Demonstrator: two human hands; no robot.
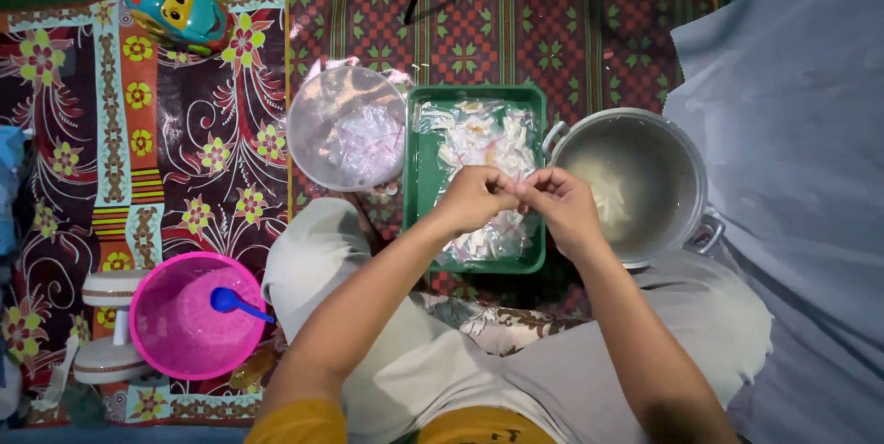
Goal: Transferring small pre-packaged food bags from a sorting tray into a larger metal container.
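Both hands meet right over the green tray (424,177). The left hand (474,197) and right hand (564,207) each have their grip pinched closed on something small and pale between the fingertips, too tiny to make out. It looks like the same stuff as the white strips (483,145) piled on clear plastic in that tray.

The metal pot (686,168) sits just right of the tray, with cloudy liquid and some pale pieces in it. A clear round container (345,126) is on the tray's left.

What I'd worry about: the piece is small and maybe slippery, so it could pop out of that pinch and land on the patterned mat (184,158). An elbow could also bump the pink bucket (189,320) with its blue scoop (235,303).
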